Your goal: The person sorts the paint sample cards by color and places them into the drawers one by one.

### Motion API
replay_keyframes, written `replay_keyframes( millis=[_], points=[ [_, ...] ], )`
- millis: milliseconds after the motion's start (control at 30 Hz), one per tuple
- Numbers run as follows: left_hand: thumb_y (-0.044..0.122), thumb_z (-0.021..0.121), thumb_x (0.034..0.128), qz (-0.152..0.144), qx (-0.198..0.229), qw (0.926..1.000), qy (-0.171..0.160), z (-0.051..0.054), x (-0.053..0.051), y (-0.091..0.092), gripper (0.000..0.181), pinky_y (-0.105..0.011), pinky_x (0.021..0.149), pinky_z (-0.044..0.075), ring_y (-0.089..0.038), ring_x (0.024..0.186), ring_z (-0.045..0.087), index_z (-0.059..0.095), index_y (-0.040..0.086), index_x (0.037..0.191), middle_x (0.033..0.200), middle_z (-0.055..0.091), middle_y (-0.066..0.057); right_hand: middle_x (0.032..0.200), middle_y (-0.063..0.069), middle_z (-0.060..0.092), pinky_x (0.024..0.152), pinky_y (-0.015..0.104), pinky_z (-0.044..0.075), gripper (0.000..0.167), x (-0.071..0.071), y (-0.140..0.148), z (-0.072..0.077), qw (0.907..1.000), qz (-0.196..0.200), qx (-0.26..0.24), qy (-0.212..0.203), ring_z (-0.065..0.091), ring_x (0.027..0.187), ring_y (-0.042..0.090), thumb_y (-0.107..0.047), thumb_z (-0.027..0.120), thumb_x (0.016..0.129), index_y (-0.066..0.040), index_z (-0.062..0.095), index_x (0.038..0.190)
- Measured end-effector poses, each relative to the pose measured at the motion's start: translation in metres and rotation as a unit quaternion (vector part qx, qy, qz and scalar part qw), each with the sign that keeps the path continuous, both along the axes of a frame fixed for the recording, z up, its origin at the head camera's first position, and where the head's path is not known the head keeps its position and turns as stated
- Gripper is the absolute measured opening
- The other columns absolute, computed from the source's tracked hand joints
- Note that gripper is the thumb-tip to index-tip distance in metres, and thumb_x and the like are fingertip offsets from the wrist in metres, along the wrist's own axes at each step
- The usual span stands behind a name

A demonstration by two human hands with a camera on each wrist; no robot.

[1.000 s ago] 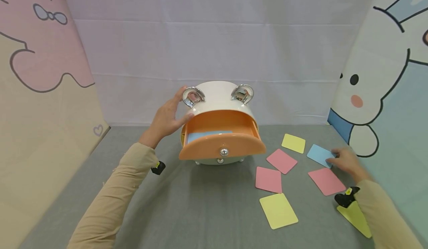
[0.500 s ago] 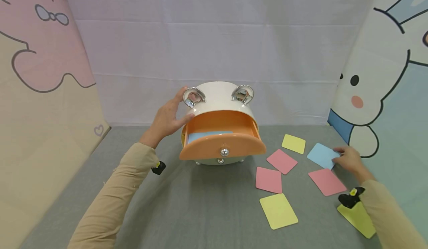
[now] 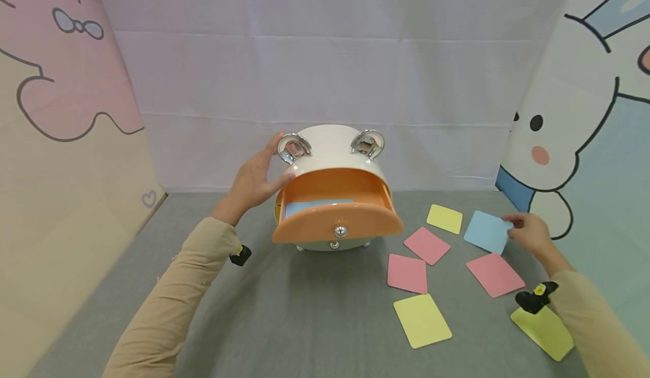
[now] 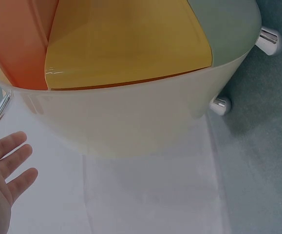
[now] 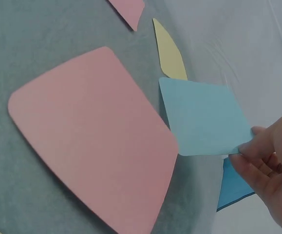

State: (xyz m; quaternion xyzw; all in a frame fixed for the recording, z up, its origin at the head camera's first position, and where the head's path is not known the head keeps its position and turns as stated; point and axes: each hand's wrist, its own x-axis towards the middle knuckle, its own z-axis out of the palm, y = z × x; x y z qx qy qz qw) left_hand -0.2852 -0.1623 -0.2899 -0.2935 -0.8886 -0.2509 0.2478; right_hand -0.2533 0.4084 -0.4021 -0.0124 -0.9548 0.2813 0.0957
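My right hand (image 3: 532, 234) pinches a blue card (image 3: 487, 231) by its right edge, between thumb and fingers; the right wrist view shows this card (image 5: 206, 117) tilted up off the table. On the left, my left hand (image 3: 254, 180) rests against the side of a white rounded drawer box (image 3: 330, 144) with shiny ear-shaped pieces, its fingers fairly straight. The box's orange top drawer (image 3: 315, 225) is pulled out, and a blue card (image 3: 310, 206) lies inside. The left wrist view shows fingers (image 4: 21, 183) spread beside the box, with a yellow drawer (image 4: 131, 44) under the orange one.
Pink cards (image 3: 495, 275) and yellow cards (image 3: 422, 320) lie scattered on the grey tabletop (image 3: 284, 321), right of the box. One yellow card (image 3: 543, 330) is partly under my right forearm. A white cloth backdrop (image 3: 325, 73) and printed side panels (image 3: 553, 130) border the table.
The blue card in my right hand has risen and tilted up from the table, and that hand has moved slightly up and right. My left hand and the open drawer stay put.
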Motion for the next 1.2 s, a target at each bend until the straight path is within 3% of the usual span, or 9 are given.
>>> replay_keyframes(
  millis=[200, 367, 500, 600, 733, 833, 1200],
  points=[
    [0.038, 0.059, 0.0839, 0.004, -0.003, 0.9999, -0.009, 0.001, 0.001, 0.000, 0.080, -0.053, 0.093, 0.036, -0.033, 0.119, 0.045, 0.013, 0.021, 0.147, 0.133, 0.047, -0.016, 0.093, 0.033, 0.053, 0.053, 0.027, 0.043, 0.030, 0.000, -0.006, 0.015, 0.9996, 0.014, 0.003, 0.025, 0.050, 0.082, 0.039, 0.007, 0.053, 0.077, 0.017, 0.055, 0.105],
    [0.037, 0.059, 0.0838, 0.004, -0.003, 0.9999, -0.012, 0.002, 0.002, 0.001, 0.080, -0.053, 0.093, 0.036, -0.033, 0.119, 0.045, 0.013, 0.021, 0.147, 0.133, 0.047, -0.017, 0.092, 0.027, 0.055, 0.054, 0.028, 0.048, 0.028, -0.003, -0.009, 0.026, 0.9990, 0.009, -0.030, 0.032, 0.054, 0.079, 0.031, 0.006, 0.053, 0.080, 0.013, 0.057, 0.106],
    [0.037, 0.059, 0.0838, 0.003, -0.003, 0.9999, -0.010, 0.002, 0.001, 0.001, 0.079, -0.052, 0.092, 0.037, -0.033, 0.119, 0.045, 0.013, 0.020, 0.147, 0.132, 0.047, -0.017, 0.090, 0.021, 0.056, 0.055, 0.023, 0.050, 0.026, -0.007, -0.007, 0.036, 0.9948, 0.039, -0.083, 0.044, 0.057, 0.074, 0.022, 0.002, 0.057, 0.082, 0.009, 0.059, 0.107],
    [0.037, 0.059, 0.0838, 0.003, -0.004, 1.0000, -0.007, 0.001, 0.001, 0.001, 0.080, -0.052, 0.092, 0.037, -0.033, 0.119, 0.045, 0.013, 0.020, 0.147, 0.133, 0.046, -0.017, 0.095, 0.024, 0.055, 0.056, 0.019, 0.050, 0.028, -0.003, -0.014, 0.050, 0.9929, 0.065, -0.086, 0.049, 0.058, 0.077, 0.024, 0.000, 0.056, 0.084, 0.010, 0.057, 0.110],
    [0.039, 0.058, 0.0839, 0.005, -0.005, 1.0000, -0.005, 0.002, 0.002, 0.000, 0.079, -0.053, 0.092, 0.037, -0.033, 0.118, 0.046, 0.014, 0.020, 0.147, 0.133, 0.046, -0.017, 0.105, 0.030, 0.053, 0.058, 0.013, 0.048, 0.031, 0.009, -0.037, 0.078, 0.9955, 0.067, -0.044, 0.051, 0.056, 0.075, 0.002, 0.001, 0.051, 0.086, 0.012, 0.053, 0.115],
    [0.040, 0.057, 0.0842, 0.006, -0.004, 0.9999, -0.007, 0.002, 0.002, 0.000, 0.079, -0.053, 0.091, 0.038, -0.033, 0.118, 0.046, 0.014, 0.021, 0.147, 0.132, 0.047, -0.018, 0.109, 0.030, 0.053, 0.059, 0.009, 0.045, 0.031, 0.014, -0.049, 0.093, 0.9951, 0.074, -0.040, 0.050, 0.045, 0.070, -0.016, 0.001, 0.050, 0.088, 0.011, 0.052, 0.117],
    [0.038, 0.059, 0.0838, 0.005, -0.003, 1.0000, -0.007, 0.002, 0.003, 0.000, 0.079, -0.053, 0.091, 0.038, -0.034, 0.117, 0.046, 0.014, 0.020, 0.147, 0.132, 0.047, -0.018, 0.103, 0.010, 0.055, 0.062, 0.009, 0.045, 0.030, 0.023, -0.084, 0.128, 0.9867, 0.126, -0.056, 0.085, 0.045, 0.080, -0.008, -0.004, 0.055, 0.088, 0.007, 0.055, 0.117]
  ],
)
